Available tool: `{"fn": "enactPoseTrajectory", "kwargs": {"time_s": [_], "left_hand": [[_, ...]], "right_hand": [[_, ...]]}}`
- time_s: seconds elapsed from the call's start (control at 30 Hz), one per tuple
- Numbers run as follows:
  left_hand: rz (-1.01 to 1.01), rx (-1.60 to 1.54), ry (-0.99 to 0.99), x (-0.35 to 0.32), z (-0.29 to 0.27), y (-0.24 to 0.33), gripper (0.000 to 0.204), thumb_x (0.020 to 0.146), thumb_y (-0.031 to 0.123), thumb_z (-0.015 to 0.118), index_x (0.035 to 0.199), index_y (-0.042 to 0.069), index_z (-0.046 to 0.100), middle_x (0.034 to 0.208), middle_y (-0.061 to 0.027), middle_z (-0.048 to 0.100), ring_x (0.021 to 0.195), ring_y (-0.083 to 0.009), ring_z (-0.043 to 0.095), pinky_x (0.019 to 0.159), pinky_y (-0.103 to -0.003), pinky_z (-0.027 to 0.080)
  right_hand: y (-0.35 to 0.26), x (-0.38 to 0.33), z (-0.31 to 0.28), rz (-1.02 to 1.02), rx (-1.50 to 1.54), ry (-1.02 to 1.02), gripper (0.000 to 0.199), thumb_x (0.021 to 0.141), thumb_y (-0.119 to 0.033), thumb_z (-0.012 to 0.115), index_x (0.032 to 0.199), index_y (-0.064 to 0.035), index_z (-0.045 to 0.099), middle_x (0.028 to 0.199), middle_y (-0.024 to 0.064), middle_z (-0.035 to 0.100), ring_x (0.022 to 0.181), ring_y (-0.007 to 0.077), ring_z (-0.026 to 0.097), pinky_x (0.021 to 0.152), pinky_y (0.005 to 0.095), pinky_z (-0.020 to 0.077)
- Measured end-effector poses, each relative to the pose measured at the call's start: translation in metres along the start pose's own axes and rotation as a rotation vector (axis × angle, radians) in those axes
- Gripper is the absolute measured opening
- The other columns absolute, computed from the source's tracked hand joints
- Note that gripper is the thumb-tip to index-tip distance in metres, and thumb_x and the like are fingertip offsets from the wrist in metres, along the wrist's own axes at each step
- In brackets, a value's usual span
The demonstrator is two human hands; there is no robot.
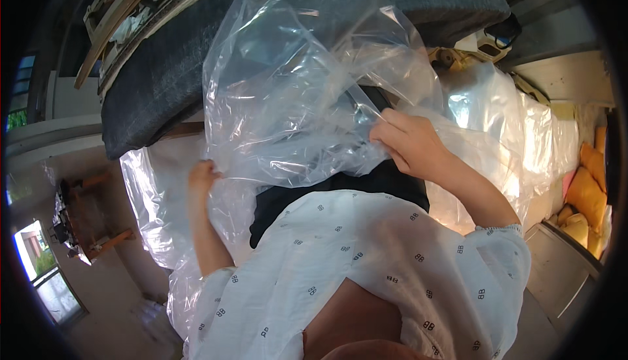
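A large sheet of clear, crinkled plastic (281, 98) billows in front of me, and its far part lies against a dark cloth-covered surface. I cannot make out whether it is a bag or a flat sheet. My left hand (205, 174) is closed on the plastic's near left edge, fingers pinched together. Further right and a little higher, my right hand (411, 141) is closed too, gripping a gathered fold of the same plastic. Its thumb and fingertips are partly hidden by the folds. Between the hands, the near edge hangs over my dark lap (340, 182).
Along the far side runs a long dark grey padded surface (154, 98), with a wooden frame (124, 17) behind it at left. More clear plastic (477, 105) is heaped at right and hangs at left. Orange fabric pieces (589, 190) lie far right; a wooden stand (91, 209) is at left.
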State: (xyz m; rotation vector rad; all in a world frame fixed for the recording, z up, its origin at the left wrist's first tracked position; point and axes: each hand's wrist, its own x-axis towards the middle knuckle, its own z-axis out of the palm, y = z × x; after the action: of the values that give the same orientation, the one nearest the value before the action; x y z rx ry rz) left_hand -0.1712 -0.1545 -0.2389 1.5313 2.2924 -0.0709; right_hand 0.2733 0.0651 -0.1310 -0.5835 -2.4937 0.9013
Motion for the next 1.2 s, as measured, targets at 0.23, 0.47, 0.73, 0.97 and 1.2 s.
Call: {"fn": "enactPoseTrajectory", "kwargs": {"time_s": [0.23, 0.47, 0.73, 0.97, 1.2], "left_hand": [[0.618, -0.514, 0.388, 0.100, -0.208, 0.199, 0.017, 0.082, 0.012, 0.058, 0.096, 0.002, 0.059, 0.087, -0.0023, 0.058, 0.070, -0.0079, 0.049, 0.063, -0.022, 0.039], [0.830, -0.057, -0.328, 0.171, -0.248, 0.329, 0.028, 0.082, 0.026, 0.062, 0.096, 0.002, 0.061, 0.077, -0.0003, 0.060, 0.073, -0.0116, 0.052, 0.066, -0.024, 0.041], [0.886, -0.314, -0.293, 0.171, -0.253, 0.342, 0.014, 0.082, 0.014, 0.061, 0.088, 0.002, 0.061, 0.074, -0.0010, 0.058, 0.069, -0.0087, 0.051, 0.063, -0.024, 0.041], [1.072, -0.098, 0.089, 0.155, -0.267, 0.377, 0.010, 0.081, 0.011, 0.060, 0.087, 0.003, 0.062, 0.088, -0.0077, 0.061, 0.075, -0.0177, 0.056, 0.065, -0.026, 0.043], [1.501, -1.606, -0.932, 0.136, -0.268, 0.372, 0.015, 0.086, 0.008, 0.051, 0.101, 0.007, 0.053, 0.092, -0.0045, 0.057, 0.078, -0.0109, 0.055, 0.070, -0.021, 0.043]], "right_hand": [[-0.017, -0.018, 0.002, 0.014, -0.069, 0.024, 0.026, 0.063, 0.004, 0.057, 0.086, -0.0097, 0.052, 0.079, 0.0054, 0.053, 0.064, 0.0255, 0.052, 0.050, 0.0328, 0.0412], [-0.022, -0.025, -0.006, 0.033, -0.118, -0.018, 0.021, 0.067, 0.000, 0.057, 0.085, -0.0087, 0.051, 0.078, 0.0051, 0.049, 0.067, 0.0235, 0.052, 0.050, 0.0323, 0.0433], [0.001, -0.044, -0.012, 0.158, -0.057, 0.029, 0.022, 0.067, 0.000, 0.057, 0.087, -0.0093, 0.051, 0.082, 0.0043, 0.053, 0.070, 0.0245, 0.054, 0.053, 0.0326, 0.0445], [0.043, -0.059, -0.050, 0.168, 0.058, 0.231, 0.004, 0.079, -0.007, 0.056, 0.082, -0.0049, 0.056, 0.082, 0.0064, 0.052, 0.073, 0.0238, 0.054, 0.064, 0.0301, 0.0442], [0.062, -0.015, -0.142, 0.357, 0.221, 0.626, 0.022, 0.087, -0.023, 0.052, 0.076, -0.0045, 0.056, 0.071, -0.0046, 0.050, 0.067, 0.0027, 0.042, 0.063, 0.0175, 0.0351]]}}
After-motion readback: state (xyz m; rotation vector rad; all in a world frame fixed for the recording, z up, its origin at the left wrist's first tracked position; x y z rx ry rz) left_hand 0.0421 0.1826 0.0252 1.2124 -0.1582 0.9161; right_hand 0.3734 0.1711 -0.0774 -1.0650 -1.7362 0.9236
